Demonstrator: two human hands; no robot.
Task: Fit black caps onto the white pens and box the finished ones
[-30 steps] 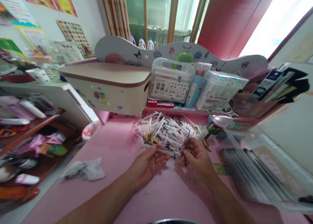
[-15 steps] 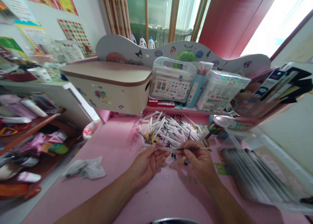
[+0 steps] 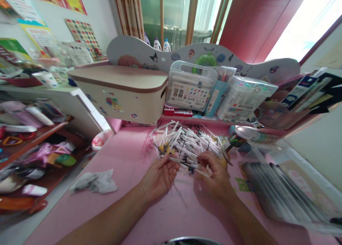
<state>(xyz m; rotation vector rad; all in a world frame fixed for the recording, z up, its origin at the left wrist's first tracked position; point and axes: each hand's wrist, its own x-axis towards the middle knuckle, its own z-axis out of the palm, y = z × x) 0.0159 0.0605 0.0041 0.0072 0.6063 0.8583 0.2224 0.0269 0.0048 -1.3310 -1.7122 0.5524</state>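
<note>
My left hand (image 3: 161, 177), palm up, pinches one end of a slim white pen-like stick (image 3: 174, 160) between thumb and fingers. Toward its middle the stick looks dark, though blur hides the detail. My right hand (image 3: 217, 173) is curled around the other side, where a white length (image 3: 203, 172) shows at its fingers. Whether this is one piece or two I cannot tell. Just beyond both hands lies a loose pile of white pen barrels (image 3: 184, 140) with dark thin parts among them.
A clear plastic box (image 3: 283, 181) of dark-looking rods stands on the right. A crumpled tissue (image 3: 93, 182) lies left on the pink desk (image 3: 128, 209). Behind are a lidded beige bin (image 3: 120, 95), a marker case (image 3: 191, 88) and a pen pot (image 3: 237, 136). A round metallic rim (image 3: 191, 239) shows at the bottom.
The stick now tilts down to the right instead of lying nearly level. The dark piece that stuck out past my right hand no longer shows there. My right hand has turned slightly.
</note>
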